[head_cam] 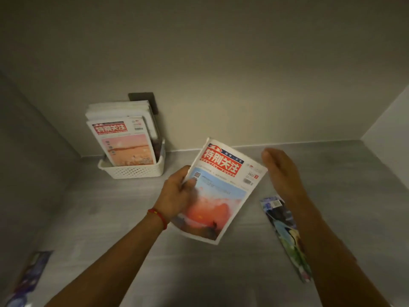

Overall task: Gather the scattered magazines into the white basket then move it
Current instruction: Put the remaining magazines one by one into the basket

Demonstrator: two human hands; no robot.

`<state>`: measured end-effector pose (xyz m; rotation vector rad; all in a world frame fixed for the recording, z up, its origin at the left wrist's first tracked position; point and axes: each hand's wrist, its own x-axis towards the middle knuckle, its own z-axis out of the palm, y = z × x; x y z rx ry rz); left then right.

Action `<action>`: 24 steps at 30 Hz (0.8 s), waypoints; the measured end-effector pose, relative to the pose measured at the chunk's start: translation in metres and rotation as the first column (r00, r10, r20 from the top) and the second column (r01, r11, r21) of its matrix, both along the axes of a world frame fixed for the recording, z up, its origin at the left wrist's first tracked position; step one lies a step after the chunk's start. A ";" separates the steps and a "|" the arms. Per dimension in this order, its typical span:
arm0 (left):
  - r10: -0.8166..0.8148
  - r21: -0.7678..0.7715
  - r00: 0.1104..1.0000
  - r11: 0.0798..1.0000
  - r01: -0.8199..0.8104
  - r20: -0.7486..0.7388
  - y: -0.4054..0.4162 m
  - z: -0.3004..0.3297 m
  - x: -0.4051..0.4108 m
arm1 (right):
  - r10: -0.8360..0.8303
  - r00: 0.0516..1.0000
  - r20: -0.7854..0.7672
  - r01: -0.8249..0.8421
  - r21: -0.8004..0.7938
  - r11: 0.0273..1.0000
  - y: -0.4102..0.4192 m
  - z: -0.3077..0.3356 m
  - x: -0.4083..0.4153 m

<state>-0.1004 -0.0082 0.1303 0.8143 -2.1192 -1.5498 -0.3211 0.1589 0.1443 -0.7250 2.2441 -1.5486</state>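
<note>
- left hand [177, 196] fingers grasp a red-titled magazine [221, 191] above the worktop [221, 273].
- right hand [281, 171] is released, just beside its edge.
- white basket [137, 170], holding magazines, stands at the back left.

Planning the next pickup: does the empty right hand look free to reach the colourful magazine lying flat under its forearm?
Probably yes. The right hand is open and empty, and the colourful magazine lies flat on the grey surface with nothing on it; only the forearm hangs above.
</note>
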 end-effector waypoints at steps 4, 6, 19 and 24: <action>0.117 0.175 0.992 0.979 -0.106 -0.053 -0.054 0.004 0.047 | 0.188 0.811 0.554 -0.143 -0.124 0.982 -0.062 -0.029 0.065; 0.150 0.215 0.986 0.968 -0.131 -0.076 -0.085 0.006 0.072 | 0.307 0.859 0.410 -0.266 -0.154 0.952 -0.097 -0.033 0.099; 0.411 0.014 0.892 0.909 -0.416 -0.189 -0.283 0.031 0.135 | 0.227 0.868 -0.441 -0.228 0.052 0.972 -0.317 0.029 0.142; 0.494 -0.109 0.866 0.859 -0.500 -0.079 -0.320 0.004 0.133 | 0.257 0.858 -0.445 -0.206 0.161 0.965 -0.353 0.002 0.145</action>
